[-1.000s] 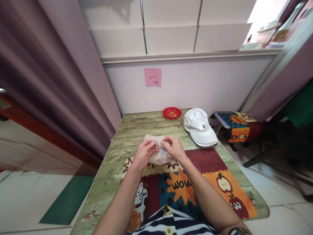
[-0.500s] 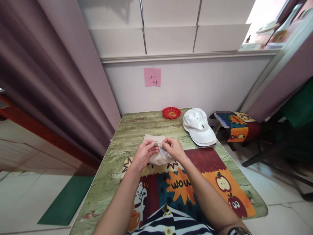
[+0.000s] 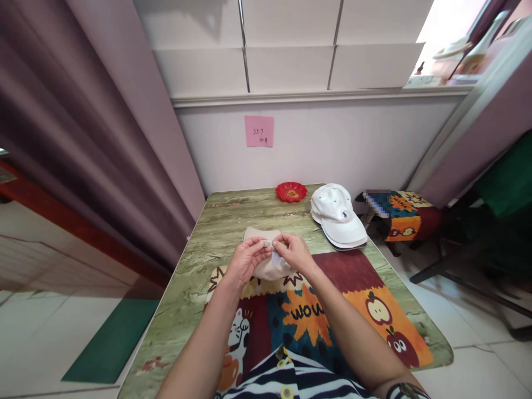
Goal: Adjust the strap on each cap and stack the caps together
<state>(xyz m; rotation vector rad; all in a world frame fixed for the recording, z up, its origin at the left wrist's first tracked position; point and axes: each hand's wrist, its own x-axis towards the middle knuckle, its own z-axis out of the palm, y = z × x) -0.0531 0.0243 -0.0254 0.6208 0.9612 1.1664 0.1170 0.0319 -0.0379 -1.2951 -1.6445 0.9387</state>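
Observation:
A beige cap point(image 3: 271, 270) lies on the table in front of me, its brim pointing away and its back strap toward my hands. At the left end of the strap, my left hand point(image 3: 249, 258) pinches a small metal buckle point(image 3: 266, 243) between thumb and fingers. My right hand point(image 3: 294, 252) pinches the strap just to the right of the buckle, the fingertips of both hands close together. Whether the strap runs through the buckle is too small to tell. Off to the right, white caps point(image 3: 338, 213) sit stacked, with a dark brim edge showing underneath.
A red scalloped dish point(image 3: 291, 192) stands at the table's back edge. Under my forearms spreads a colourful printed mat point(image 3: 376, 302) on the wood-patterned table point(image 3: 183, 288). A pink note point(image 3: 259, 132) is stuck on the wall. To the right is a covered stool point(image 3: 409, 216).
The fingers of my right hand have shifted slightly left along the strap, closer to the buckle. My left hand and the cap stay nearly in place.

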